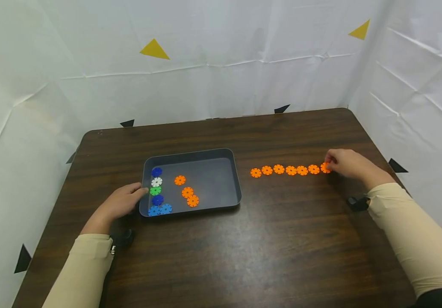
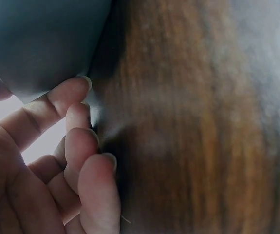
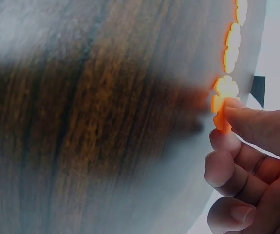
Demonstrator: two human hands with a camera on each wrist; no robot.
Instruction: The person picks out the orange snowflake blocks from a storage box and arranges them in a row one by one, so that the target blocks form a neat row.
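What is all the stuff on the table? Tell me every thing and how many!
Orange discs in a row: seven, orange, on the table right of the tray.
Orange discs in tray: three, orange, tray middle.
Blue discs: four, blue, tray's left side.
White disc: one, white, tray's left side.
Green disc: one, green, below the white one.
Tray: one, dark grey, table centre-left.
Table: one, dark brown wood.
Left hand: touches the tray's left edge.
Right hand: fingers pinch the row's rightmost disc.
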